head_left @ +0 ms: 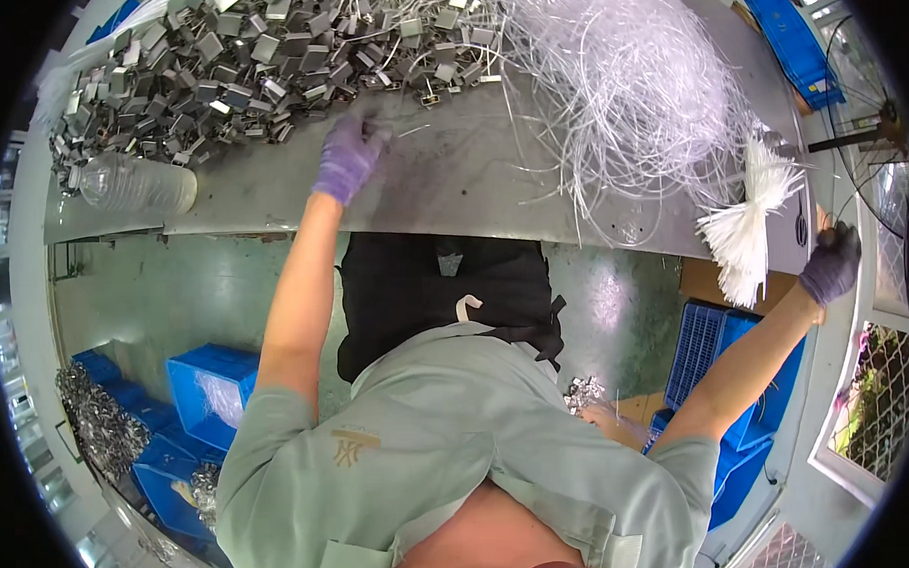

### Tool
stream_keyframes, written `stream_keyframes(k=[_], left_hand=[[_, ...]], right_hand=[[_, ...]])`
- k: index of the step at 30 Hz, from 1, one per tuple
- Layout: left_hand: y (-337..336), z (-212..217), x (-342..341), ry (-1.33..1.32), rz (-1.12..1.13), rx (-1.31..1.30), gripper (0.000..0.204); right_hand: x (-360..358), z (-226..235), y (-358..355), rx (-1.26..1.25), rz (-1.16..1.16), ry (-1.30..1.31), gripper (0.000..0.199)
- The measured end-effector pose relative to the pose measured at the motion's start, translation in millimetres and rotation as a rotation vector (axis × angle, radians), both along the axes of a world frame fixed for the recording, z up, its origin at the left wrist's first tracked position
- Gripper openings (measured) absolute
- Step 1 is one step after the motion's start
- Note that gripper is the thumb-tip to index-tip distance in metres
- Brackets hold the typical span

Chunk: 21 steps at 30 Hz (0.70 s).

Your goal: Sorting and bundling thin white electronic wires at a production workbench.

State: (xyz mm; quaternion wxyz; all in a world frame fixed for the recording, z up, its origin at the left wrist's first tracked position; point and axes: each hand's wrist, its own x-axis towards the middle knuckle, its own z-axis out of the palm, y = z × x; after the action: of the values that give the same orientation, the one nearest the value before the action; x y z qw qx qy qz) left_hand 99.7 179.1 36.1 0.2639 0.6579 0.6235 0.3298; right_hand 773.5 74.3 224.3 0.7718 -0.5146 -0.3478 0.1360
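Right now I am reaching my left hand (349, 155), fingers curled, to the near edge of the clips (237, 66), seemingly picking one. My right hand (829, 263) is gripping white ties (748, 219) at the right. Next, a clean single-clip pinch is needed.

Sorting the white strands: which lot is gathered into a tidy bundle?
The white bundle at the table's right end, beside the right hand: its strands lie parallel and fan out, unlike the loose tangle above.
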Motion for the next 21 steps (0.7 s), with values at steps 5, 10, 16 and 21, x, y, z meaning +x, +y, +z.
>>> stream_keyframes(k=[5, 10, 16, 21], left_hand=[[41.0, 19.5, 20.6, 0.091, 0.154, 0.187, 0.041], [48.5, 16.9, 21.1, 0.368, 0.253, 0.084, 0.052], [63.5, 1.4, 37.0, 0.465, 0.334, 0.087, 0.046], [71.2, -5.1, 26.2, 0.474, 0.242, -0.001, 0.036]], right_hand=[[116.7, -43.0, 1.3, 0.112, 0.006, 0.160, 0.027], [-92.4, -131.1, 35.9, -0.379, 0.380, -0.171, 0.034], [-306.6, -150.0, 41.5, -0.656, 0.928, 0.334, 0.033], [-378.9, -145.1, 58.1, -0.770, 1.055, 0.326, 0.029]])
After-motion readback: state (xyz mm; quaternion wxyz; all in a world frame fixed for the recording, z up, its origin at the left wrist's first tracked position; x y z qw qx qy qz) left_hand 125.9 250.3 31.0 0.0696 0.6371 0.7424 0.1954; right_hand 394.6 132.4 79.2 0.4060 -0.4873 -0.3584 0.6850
